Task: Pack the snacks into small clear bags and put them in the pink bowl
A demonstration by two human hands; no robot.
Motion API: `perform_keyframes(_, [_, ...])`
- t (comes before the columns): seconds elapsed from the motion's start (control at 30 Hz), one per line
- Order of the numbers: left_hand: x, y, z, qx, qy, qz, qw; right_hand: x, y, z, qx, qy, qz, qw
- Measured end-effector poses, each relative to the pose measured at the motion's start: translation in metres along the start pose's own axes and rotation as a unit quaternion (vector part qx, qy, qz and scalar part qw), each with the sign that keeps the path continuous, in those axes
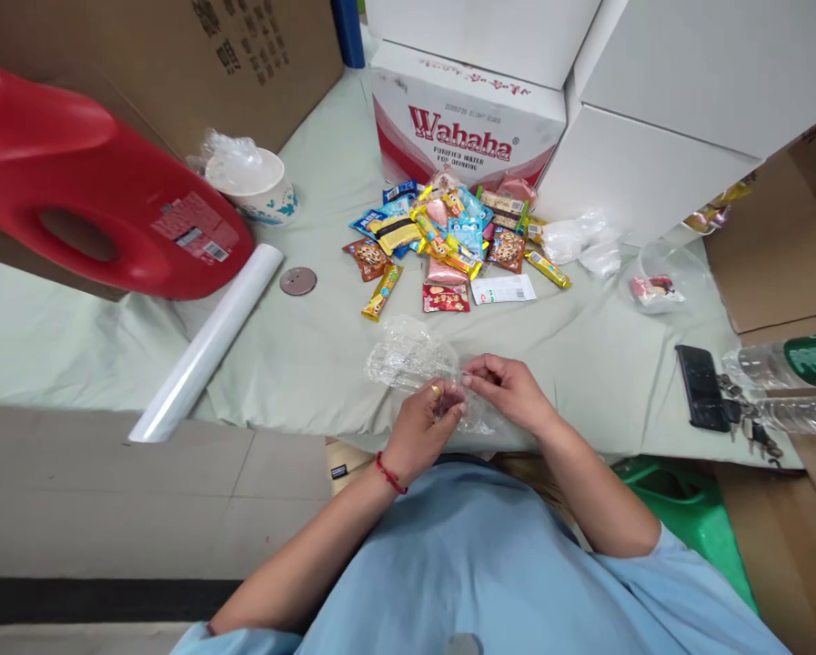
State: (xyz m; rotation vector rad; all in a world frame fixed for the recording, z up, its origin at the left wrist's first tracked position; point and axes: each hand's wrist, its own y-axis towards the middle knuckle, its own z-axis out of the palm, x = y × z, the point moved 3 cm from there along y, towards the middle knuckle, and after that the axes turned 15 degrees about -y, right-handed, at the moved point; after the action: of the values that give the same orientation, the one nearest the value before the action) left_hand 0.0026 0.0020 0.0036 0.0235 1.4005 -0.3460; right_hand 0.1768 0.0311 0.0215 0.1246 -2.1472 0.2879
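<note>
Close to the table's front edge, my left hand [421, 428] is closed on a crinkled clear plastic bag [408, 357]. Something pinkish [452, 398] shows between its fingers, too small and covered to name. My right hand [509, 387] pinches the bag's right side with thumb and fingertips. The bag spreads out to the left and behind my hands, lying partly on the cloth. Beyond it is a heap of wrapped snacks [435, 238] in yellow, blue, brown and red packets. A white packet [503, 289] lies at the heap's front.
On the left are a red jug [107, 182], a white roll [206, 346], a round brown disc [298, 281] and a paper cup [271, 196]. A Wahaha box [468, 118] stands behind. Rightward are a clear tub [659, 273], a phone [702, 387], keys [755, 428] and bottles [807, 359].
</note>
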Motion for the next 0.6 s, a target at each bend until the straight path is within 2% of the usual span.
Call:
perform_keyframes(0.03, [0.0, 0.001, -0.003, -0.003, -0.006, -0.004, 1.0, -0.001, 0.005, 0.0, 0.004, 0.02, 0.005, 1.0])
perform_keyframes(0.1, [-0.001, 0.002, -0.015, -0.038, -0.017, -0.015, 0.999, -0.004, 0.01, -0.006, -0.032, 0.052, 0.015, 0.998])
perform_keyframes(0.17, [-0.002, 0.003, -0.032, -0.112, -0.026, -0.007, 0.993, -0.009, 0.011, -0.018, -0.103, 0.084, 0.036, 0.991])
perform_keyframes(0.27, [-0.002, -0.003, -0.057, -0.222, -0.044, 0.028, 0.974, -0.025, 0.003, -0.037, -0.212, 0.149, 0.083, 0.962])
perform_keyframes(0.33, [0.0, -0.012, -0.068, -0.253, -0.046, 0.033, 0.966, -0.039, -0.007, -0.045, -0.246, 0.166, 0.108, 0.949])
perform_keyframes(0.4, [0.005, -0.025, -0.074, -0.244, -0.032, 0.009, 0.969, -0.05, -0.019, -0.052, -0.212, 0.133, 0.126, 0.96])
perform_keyframes(0.47, [0.01, -0.039, -0.077, -0.202, 0.004, -0.032, 0.979, -0.058, -0.031, -0.057, -0.094, 0.07, 0.128, 0.985])
perform_keyframes(0.53, [0.012, -0.053, -0.078, -0.141, 0.058, -0.065, 0.986, -0.06, -0.04, -0.067, 0.021, 0.004, 0.11, 0.994])
perform_keyframes(0.57, [0.01, -0.058, -0.079, -0.114, 0.088, -0.074, 0.987, -0.059, -0.041, -0.074, 0.042, -0.025, 0.097, 0.994])
perform_keyframes(0.6, [0.007, -0.063, -0.08, -0.093, 0.117, -0.078, 0.986, -0.057, -0.04, -0.083, 0.035, -0.054, 0.083, 0.995])
